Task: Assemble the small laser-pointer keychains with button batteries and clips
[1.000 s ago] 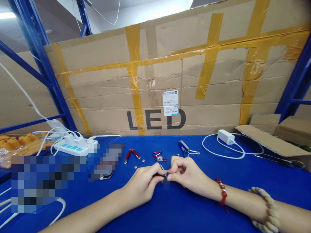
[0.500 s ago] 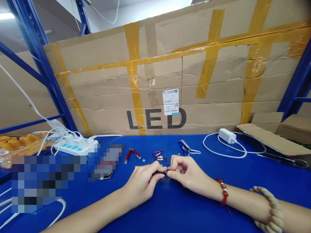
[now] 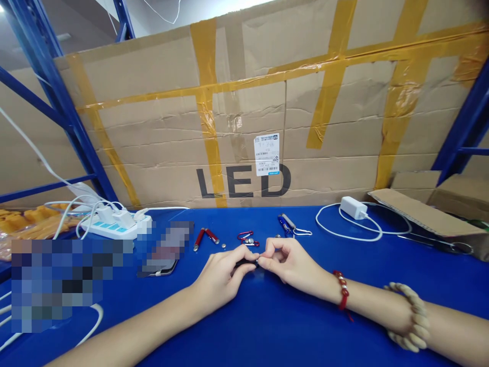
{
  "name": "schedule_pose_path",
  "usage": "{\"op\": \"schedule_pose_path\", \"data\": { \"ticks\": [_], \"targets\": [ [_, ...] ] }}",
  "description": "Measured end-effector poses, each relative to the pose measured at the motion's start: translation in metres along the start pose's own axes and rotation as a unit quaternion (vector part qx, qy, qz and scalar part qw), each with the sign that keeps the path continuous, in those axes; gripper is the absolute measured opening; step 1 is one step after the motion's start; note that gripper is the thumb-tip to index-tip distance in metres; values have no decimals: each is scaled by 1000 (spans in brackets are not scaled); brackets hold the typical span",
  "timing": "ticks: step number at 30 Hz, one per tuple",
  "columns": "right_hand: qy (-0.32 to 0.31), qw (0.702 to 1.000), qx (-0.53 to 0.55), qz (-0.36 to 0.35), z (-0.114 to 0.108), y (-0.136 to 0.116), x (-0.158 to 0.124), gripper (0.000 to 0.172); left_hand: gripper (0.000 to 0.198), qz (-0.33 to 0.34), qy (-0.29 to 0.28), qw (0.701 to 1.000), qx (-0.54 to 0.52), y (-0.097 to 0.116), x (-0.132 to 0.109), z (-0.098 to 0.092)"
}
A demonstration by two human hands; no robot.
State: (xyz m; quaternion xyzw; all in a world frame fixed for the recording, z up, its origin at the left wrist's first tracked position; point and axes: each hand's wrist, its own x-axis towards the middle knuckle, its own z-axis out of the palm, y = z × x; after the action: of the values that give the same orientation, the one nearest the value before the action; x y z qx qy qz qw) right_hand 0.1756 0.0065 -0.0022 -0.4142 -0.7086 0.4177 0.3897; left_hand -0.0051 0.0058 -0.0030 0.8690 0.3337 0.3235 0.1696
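Observation:
My left hand (image 3: 223,275) is closed around a small dark tube-shaped piece (image 3: 244,262), mostly covered by the fingers. My right hand (image 3: 292,265) pinches at the piece's right end, thumb and index finger together; whatever lies between those fingertips is too small to make out. Just beyond the hands are red carabiner clips (image 3: 245,235) with small silver discs (image 3: 250,241) among them. Two red tubes (image 3: 205,237) lie further left, near a single silver disc (image 3: 223,246). Behind my right hand rest a blue tube (image 3: 284,225) and a silver carabiner clip (image 3: 303,232).
A phone (image 3: 168,250), partly blurred out, and a white power strip (image 3: 118,227) with cables occupy the left. On the right are a white charger (image 3: 353,208) with its looped cable, scissors (image 3: 458,247) and a cardboard flap (image 3: 420,214). A large carton (image 3: 171,142) stands behind the blue table (image 3: 275,326).
The view has tilted slightly, so everything sits a little higher and further left. Both hands stay together at the dark piece; the right fingertips have shifted slightly against its end.

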Motion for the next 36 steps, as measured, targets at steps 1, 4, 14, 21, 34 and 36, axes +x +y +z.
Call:
{"op": "schedule_pose_path", "data": {
  "ticks": [1, 4, 14, 21, 34, 36],
  "targets": [
    [-1, 1000, -3, 4, 0, -1, 0, 32, 10, -2, 1, 1000, 4, 0, 0, 0],
    [1, 1000, 0, 9, 0, -2, -1, 31, 9, -3, 3, 1000, 16, 1, 0, 0],
    [6, 1000, -5, 18, 1, -1, 1, 30, 12, -26, -9, 1000, 13, -1, 4, -1],
    [-7, 1000, -10, 7, 1, -1, 3, 27, 11, -43, -8, 999, -14, -1, 7, -1],
    [1, 1000, 13, 18, -1, 1, 4, 30, 25, 6, -8, 1000, 15, 2, 7, -1],
    [3, 1000, 8, 13, -1, 2, 4, 30, 25, 11, -6, 1000, 14, 2, 8, -1]
  ]
}}
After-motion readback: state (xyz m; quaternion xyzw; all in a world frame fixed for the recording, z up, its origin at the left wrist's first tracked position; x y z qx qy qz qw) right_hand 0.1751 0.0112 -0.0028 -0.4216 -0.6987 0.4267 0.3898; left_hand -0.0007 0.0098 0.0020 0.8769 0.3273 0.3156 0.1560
